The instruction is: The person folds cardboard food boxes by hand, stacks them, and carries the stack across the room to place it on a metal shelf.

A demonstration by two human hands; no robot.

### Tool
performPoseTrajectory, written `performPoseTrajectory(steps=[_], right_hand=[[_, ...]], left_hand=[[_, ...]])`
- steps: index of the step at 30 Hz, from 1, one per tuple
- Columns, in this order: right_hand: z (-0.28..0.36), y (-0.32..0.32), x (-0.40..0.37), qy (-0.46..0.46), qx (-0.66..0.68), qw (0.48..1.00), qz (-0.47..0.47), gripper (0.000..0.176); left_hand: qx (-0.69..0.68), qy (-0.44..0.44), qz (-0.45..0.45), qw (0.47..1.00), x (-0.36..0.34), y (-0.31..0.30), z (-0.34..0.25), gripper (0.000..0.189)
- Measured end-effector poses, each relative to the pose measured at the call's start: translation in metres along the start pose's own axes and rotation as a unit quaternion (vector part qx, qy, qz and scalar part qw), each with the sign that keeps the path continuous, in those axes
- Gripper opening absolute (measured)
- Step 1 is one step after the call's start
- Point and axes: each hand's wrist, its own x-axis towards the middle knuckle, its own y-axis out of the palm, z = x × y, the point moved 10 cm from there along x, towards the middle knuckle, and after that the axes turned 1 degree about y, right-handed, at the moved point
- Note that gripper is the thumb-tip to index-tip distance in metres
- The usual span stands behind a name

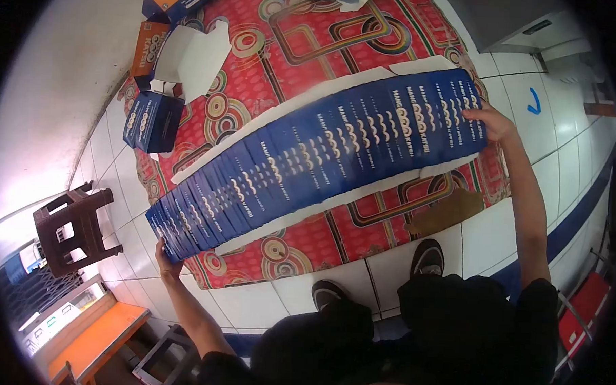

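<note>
A long fanned-out row of flat blue printed cartons (316,155) stretches across the view above a red patterned mat (313,43) on the tiled floor. My left hand (166,263) grips the row's near left end from below. My right hand (490,124) presses on the far right end, fingers spread over the last cartons. The row sags slightly between both hands. White undersides of the cartons show along both long edges.
Folded blue and orange boxes (154,119) and a white open carton (190,56) lie at the mat's left edge. A brown plastic stool (73,228) stands at left. A brown cardboard piece (446,211) lies near my black shoes (428,258). A grey cabinet (517,23) stands at top right.
</note>
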Motion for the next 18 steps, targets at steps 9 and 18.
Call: performPoseTrajectory(steps=[9,18], right_hand=[[-0.027,-0.082,-0.095,-0.020,0.069,0.995,-0.068,0.046],[-0.086,-0.119,-0.289,0.003,0.136,0.983,-0.122,0.059]], left_hand=[[-0.002,0.014,0.048,0.999,0.011,0.062,0.035,0.078],[0.073,-0.039,0.110,0.991,-0.033,0.130,0.033,0.083]])
